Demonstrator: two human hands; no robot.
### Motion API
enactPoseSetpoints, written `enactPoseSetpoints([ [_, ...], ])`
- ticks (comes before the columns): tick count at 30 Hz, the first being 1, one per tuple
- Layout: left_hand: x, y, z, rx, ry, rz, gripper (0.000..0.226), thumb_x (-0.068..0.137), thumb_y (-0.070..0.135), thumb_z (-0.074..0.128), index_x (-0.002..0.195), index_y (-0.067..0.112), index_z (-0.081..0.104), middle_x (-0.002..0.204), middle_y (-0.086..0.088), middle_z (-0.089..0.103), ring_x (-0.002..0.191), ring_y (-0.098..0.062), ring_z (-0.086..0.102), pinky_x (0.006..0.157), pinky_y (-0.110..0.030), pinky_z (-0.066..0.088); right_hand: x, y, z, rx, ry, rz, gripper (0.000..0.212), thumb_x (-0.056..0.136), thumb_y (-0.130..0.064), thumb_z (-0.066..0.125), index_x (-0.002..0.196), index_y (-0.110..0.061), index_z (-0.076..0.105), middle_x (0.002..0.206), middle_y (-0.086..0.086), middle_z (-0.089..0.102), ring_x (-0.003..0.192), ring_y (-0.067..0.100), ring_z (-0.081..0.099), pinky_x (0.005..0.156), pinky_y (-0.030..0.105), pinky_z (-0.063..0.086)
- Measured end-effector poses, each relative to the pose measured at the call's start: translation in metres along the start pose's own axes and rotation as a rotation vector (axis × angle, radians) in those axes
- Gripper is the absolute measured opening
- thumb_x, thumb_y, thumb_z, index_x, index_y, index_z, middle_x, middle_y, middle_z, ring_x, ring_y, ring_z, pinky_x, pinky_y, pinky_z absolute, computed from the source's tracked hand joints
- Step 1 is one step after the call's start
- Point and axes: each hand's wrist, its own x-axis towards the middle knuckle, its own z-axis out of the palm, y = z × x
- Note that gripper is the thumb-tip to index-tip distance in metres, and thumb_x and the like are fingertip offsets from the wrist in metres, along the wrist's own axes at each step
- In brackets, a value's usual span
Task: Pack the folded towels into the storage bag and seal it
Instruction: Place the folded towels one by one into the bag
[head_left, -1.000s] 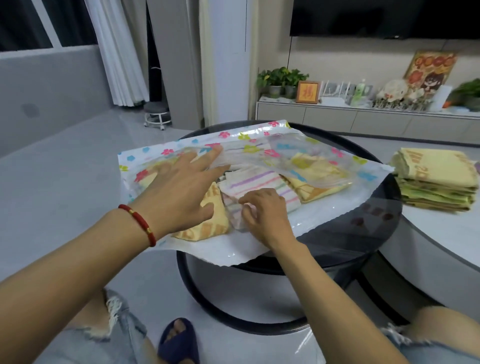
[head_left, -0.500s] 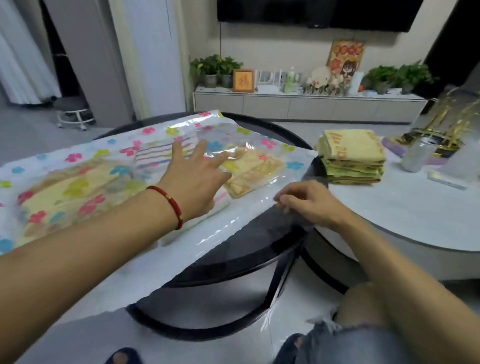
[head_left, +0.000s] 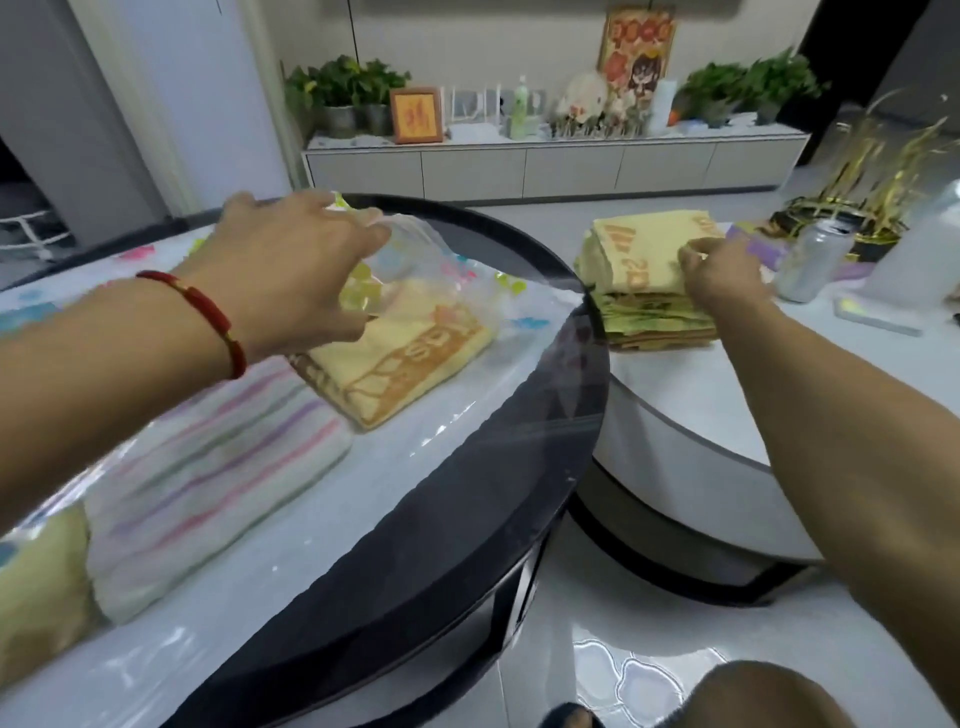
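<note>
Black round counter (head_left: 519, 467) carries the bag (head_left: 415, 415); left hand (head_left: 291, 270) pinches its upper film. Right hand (head_left: 722, 275) closes on the top towel (head_left: 644, 249) of the stack (head_left: 654, 317).

Living room setup here: light grey glossy tile floor (head_left: 639, 670) that throws back a patterned reflection, and a low white cabinet (head_left: 556, 166) with flat drawer fronts running along the pale back wall (head_left: 467, 47). On top of it sit leafy potted plants (head_left: 345, 91) at the left end, more greenery (head_left: 748, 85) at the right, an orange framed picture (head_left: 417, 115), and a cartoon poster (head_left: 636, 57) leaning on the wall (plus small clutter too blurry to identify). A round black-rimmed glass table (head_left: 498, 457) stands just beside a white oval one (head_left: 691, 415).
</note>
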Motion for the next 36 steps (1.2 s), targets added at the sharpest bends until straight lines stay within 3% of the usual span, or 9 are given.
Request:
enactPoseSetpoints([
  [3,0.018,-0.009,-0.006,-0.091,0.02,-0.016,0.073,0.072,0.054,0.06,0.138,0.026,0.045,0.127,-0.013,0.061,0.125,-0.037,0.048,0.091,-0.061,0.048,0.01,-0.002,0.006,-0.048,0.128,0.017,0.031,0.093,-0.029,0.064,0.124,-0.03,0.068,0.142,0.02,0.058,0.134,0.039,0.05,0.115,0.048,0.029],
  [7,0.023,-0.017,-0.009,-0.125,0.081,-0.027,0.076,0.075,0.042,0.071,0.143,0.025,0.042,0.117,-0.018,0.061,0.113,-0.041,0.053,0.088,-0.058,0.05,0.017,-0.008,-0.006,0.233,0.063,0.024,0.045,0.088,-0.009,0.072,0.128,-0.024,0.061,0.14,0.018,0.054,0.123,0.036,0.058,0.103,0.046,0.05],
  [11,0.007,-0.016,-0.016,-0.14,0.069,-0.033,0.078,0.075,0.04,0.073,0.144,0.025,0.041,0.138,-0.014,0.052,0.119,-0.04,0.05,0.09,-0.059,0.049,-0.008,-0.013,-0.043,0.761,-0.253,0.174,0.055,0.094,-0.001,0.064,0.142,-0.028,0.053,0.114,0.011,0.058,0.094,0.026,0.063,0.05,0.028,0.059],
  [14,-0.009,-0.011,-0.025,-0.149,0.021,-0.016,0.083,0.075,0.048,0.068,0.147,0.025,0.035,0.16,0.004,0.027,0.132,-0.036,0.041,0.094,-0.064,0.046,-0.048,-0.006,-0.07,0.958,-0.503,0.164,0.053,0.1,0.0,0.051,0.144,-0.028,0.056,0.114,0.007,0.059,0.094,0.022,0.062,0.059,0.028,0.061],
  [18,-0.028,-0.007,-0.035,-0.172,-0.053,-0.045,0.09,0.076,0.048,0.071,0.151,0.028,0.026,0.164,0.01,0.015,0.137,-0.035,0.034,0.095,-0.068,0.043,-0.116,0.014,-0.104,1.054,-0.604,0.076,0.045,0.096,-0.003,0.05,0.131,-0.022,0.071,0.127,0.006,0.069,0.09,0.017,0.068,0.067,0.025,0.062],
  [26,-0.048,-0.024,-0.06,-0.214,-0.175,-0.057,0.107,0.075,0.035,0.077,0.155,0.025,0.007,0.164,0.013,-0.006,0.146,-0.032,0.019,0.103,-0.068,0.036,-0.232,-0.052,-0.069,0.809,-1.186,-0.2,0.052,0.078,-0.015,0.071,0.129,-0.021,0.073,0.125,0.009,0.073,0.095,0.024,0.069,0.073,0.035,0.058],
  [30,-0.046,-0.035,-0.079,-0.222,-0.152,-0.088,0.109,0.075,0.031,0.076,0.156,0.021,0.004,0.165,0.01,-0.008,0.146,-0.033,0.019,0.107,-0.063,0.036,-0.25,-0.127,0.017,1.11,-0.859,-0.108,0.047,0.085,-0.005,0.067,0.129,-0.022,0.074,0.119,0.01,0.07,0.088,0.02,0.07,0.066,0.032,0.06],
  [33,-0.049,-0.037,-0.084,-0.213,-0.157,-0.101,0.109,0.075,0.033,0.077,0.156,0.022,0.004,0.165,0.011,-0.008,0.147,-0.033,0.017,0.106,-0.064,0.036,-0.257,-0.142,0.076,1.021,-0.673,-0.092,0.052,0.095,-0.006,0.066,0.145,-0.018,0.057,0.14,0.012,0.055,0.105,0.026,0.066,0.073,0.033,0.06],
  [36,-0.052,-0.036,-0.08,-0.215,-0.153,-0.1,0.105,0.077,0.034,0.075,0.156,0.025,0.005,0.164,0.014,-0.008,0.146,-0.03,0.016,0.103,-0.065,0.038,-0.26,-0.134,0.099,0.867,-0.59,-0.155,0.055,0.096,-0.009,0.064,0.149,-0.012,0.052,0.148,0.007,0.05,0.094,0.014,0.068,0.071,0.026,0.062],
])
